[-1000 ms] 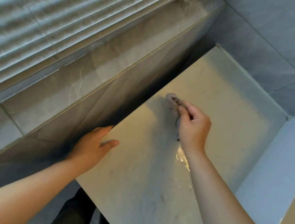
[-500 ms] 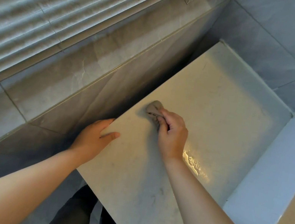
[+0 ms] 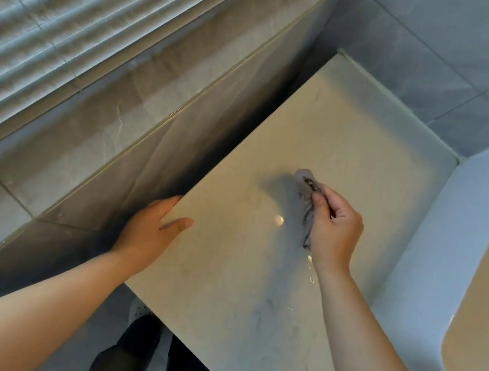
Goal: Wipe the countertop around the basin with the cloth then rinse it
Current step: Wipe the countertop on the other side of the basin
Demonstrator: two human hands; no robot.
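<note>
Wiping step, rinse not yet done. Right hand [image 3: 334, 229] grips a small grey cloth [image 3: 305, 179], bunched and limp, on the countertop [image 3: 344, 121] mid-slab, left of the white basin [image 3: 442, 234]. Left hand [image 3: 148, 230] lies flat, fingers straight, on the slab's left edge. Surface smooth, pale, glossy; dark smudges near the front edge — probably the next pass

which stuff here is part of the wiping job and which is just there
Job: cloth, gripped by the right hand; countertop; basin; left hand, resting on the countertop's edge.
Just there: window blind; wall tiles; tiled ledge.
</note>
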